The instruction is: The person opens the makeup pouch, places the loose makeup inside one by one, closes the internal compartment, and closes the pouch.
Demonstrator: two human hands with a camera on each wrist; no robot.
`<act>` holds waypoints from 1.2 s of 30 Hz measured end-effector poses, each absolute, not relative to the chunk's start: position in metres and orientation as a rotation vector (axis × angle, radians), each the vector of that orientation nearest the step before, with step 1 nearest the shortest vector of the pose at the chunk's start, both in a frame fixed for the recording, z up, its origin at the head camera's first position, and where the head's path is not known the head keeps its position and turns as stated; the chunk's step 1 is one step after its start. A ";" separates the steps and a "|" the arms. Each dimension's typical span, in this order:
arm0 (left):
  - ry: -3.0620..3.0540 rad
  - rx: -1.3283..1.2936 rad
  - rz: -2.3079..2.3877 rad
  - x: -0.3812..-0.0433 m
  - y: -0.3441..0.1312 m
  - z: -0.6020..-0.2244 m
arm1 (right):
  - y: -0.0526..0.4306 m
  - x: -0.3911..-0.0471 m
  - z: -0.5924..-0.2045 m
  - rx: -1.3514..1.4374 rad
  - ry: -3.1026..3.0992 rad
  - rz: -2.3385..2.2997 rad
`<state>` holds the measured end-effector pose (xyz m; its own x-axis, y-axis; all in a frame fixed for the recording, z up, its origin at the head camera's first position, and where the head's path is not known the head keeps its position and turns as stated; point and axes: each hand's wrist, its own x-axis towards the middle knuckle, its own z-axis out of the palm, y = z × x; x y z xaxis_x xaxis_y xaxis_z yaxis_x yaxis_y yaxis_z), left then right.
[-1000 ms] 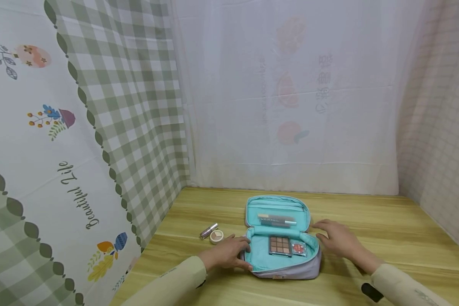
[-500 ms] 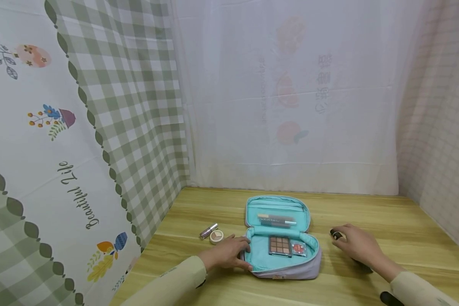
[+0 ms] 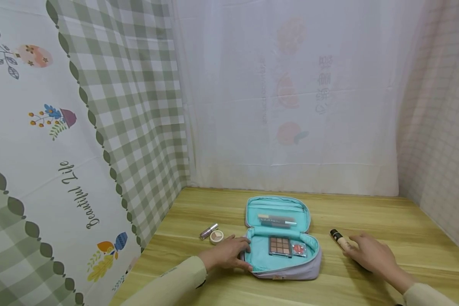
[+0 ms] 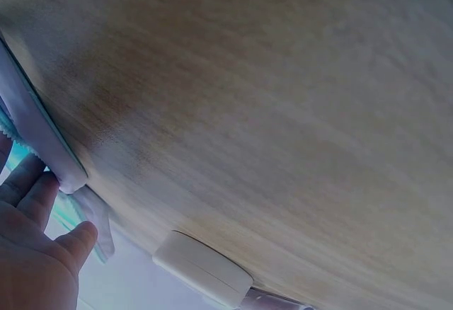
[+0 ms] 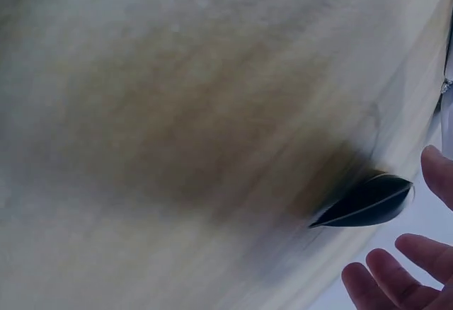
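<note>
An unzipped lilac makeup bag [image 3: 260, 256] with a teal lining lies with its lid folded back. My left hand [image 3: 227, 253] holds its left rim, fingers bent over the wall. Inside are a brown eyeshadow palette [image 3: 280, 245] and a small clear case [image 3: 299, 249] with a red middle. Slim cosmetic sticks [image 3: 277, 220] lie in the lid. On the right, my right hand [image 3: 372, 255] hovers low over the lower end of a beige, black-capped cosmetic tube [image 3: 340, 240]. In the right wrist view its fingers are spread beside a dark, leaf-shaped thing [image 5: 368, 202], its kind unclear.
Left of the bag, a silver-and-mauve lip gloss tube [image 3: 208, 230] lies beside a round three-colour compact [image 3: 216, 236]. The wooden table [image 3: 405, 221] meets a white curtain [image 3: 229, 127] behind, and a green checked cloth [image 3: 137, 106] hangs on the left.
My right hand has moved from the bag's right side further right and nearer to me, uncovering the black-capped tube. My left hand has stayed on the bag.
</note>
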<state>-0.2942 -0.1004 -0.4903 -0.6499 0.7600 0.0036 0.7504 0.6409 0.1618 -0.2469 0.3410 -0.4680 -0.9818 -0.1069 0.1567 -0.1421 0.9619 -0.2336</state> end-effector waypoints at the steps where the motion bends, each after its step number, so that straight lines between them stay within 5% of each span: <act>1: 2.787 1.284 0.229 -0.294 -0.100 -0.490 | 0.342 -0.246 -0.469 0.192 -2.976 0.366; 36: 2.784 1.253 0.224 -0.291 -0.100 -0.487 | 0.354 -0.246 -0.475 0.179 -3.028 0.406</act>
